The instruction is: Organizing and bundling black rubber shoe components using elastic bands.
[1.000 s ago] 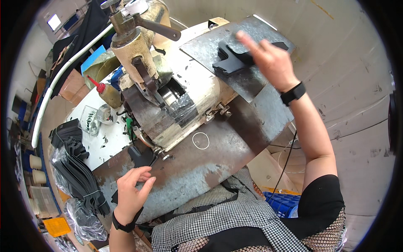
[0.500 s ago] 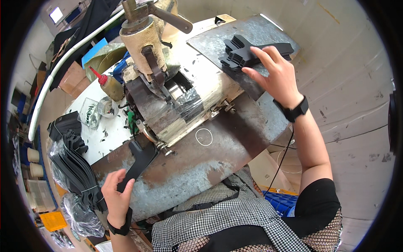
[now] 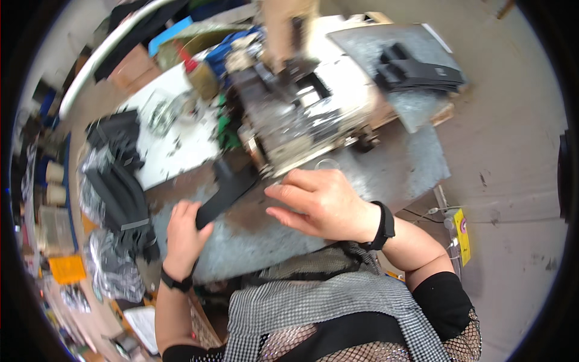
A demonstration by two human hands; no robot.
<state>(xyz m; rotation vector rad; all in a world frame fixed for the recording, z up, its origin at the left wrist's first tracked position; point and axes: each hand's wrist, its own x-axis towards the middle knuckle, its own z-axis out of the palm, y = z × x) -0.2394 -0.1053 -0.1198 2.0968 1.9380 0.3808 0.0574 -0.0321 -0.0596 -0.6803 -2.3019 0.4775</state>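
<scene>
A flat black T-shaped piece of sheet material lies slanted on the metal worktable, its far end at the sewing-type machine. My left hand grips the near end of this piece between thumb and fingers. My right hand hovers in front of the machine, to the right of the piece. Its thumb and fingers are bent but apart, and I see nothing in them. A stack of similar black pieces rests on the metal plate at the far right. Motion blurs the machine.
Banded bundles of black pieces lie at the left edge beside clear plastic bags. Behind them are a clear box of scraps and a red-tipped oil bottle. A white pipe curves along the far left.
My right hand has left the stack at the far right and come to the machine's front. My left hand still holds the piece. The whole view has shifted.
</scene>
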